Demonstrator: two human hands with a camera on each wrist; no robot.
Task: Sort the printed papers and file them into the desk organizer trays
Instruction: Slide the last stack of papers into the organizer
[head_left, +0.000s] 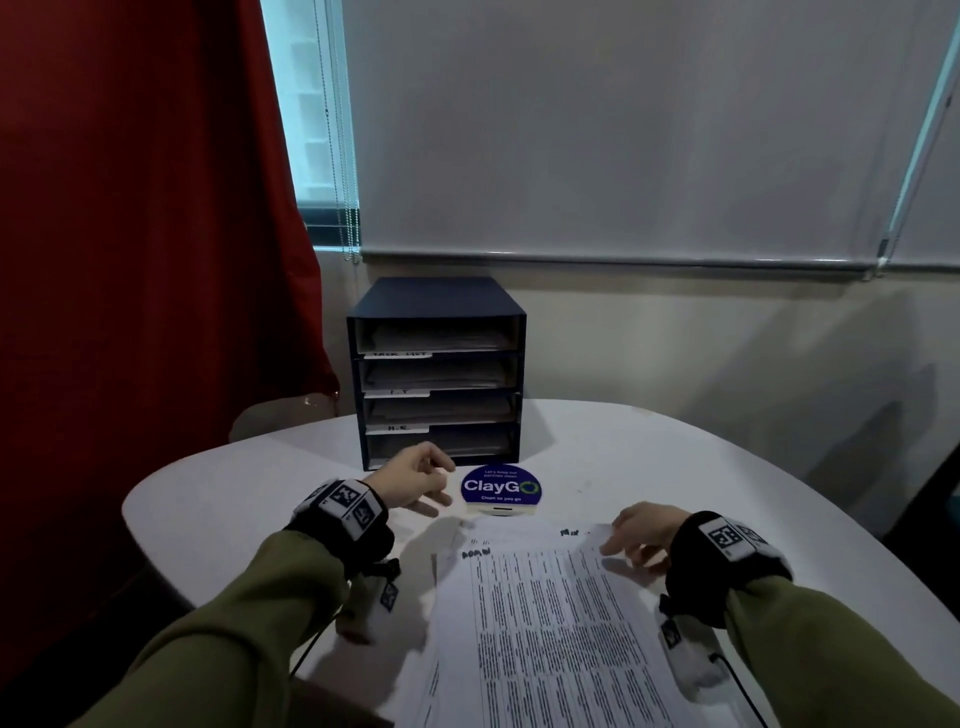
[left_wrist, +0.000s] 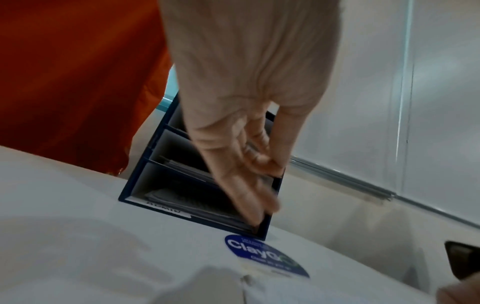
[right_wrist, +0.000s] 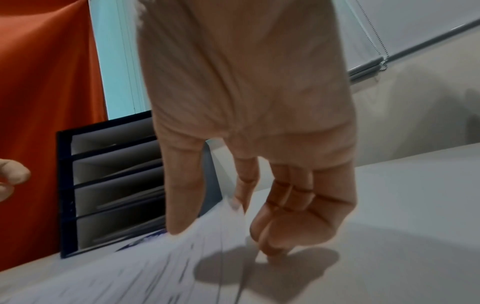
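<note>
left hand (head_left: 410, 480): raised above the table (head_left: 675, 467) just in front of the desk organizer (head_left: 436, 371), fingers loosely curled, nothing held. right hand (head_left: 644, 530): at the far right corner of the printed papers (head_left: 545, 613), thumb and index finger pinching that corner, remaining fingers curled down toward the tabletop. printed papers: stacked flat on the near part of the table, between both forearms, handwritten marks at the top edge, too small to read with certainty. desk organizer: dark blue, four stacked trays, upright at the far side of the table, sheets in every tray, white labels on the tray fronts. round blue claygo sign (head_left: 501, 488): standing between organizer and papers. red curtain (head_left: 145, 208): left of the organizer.
</note>
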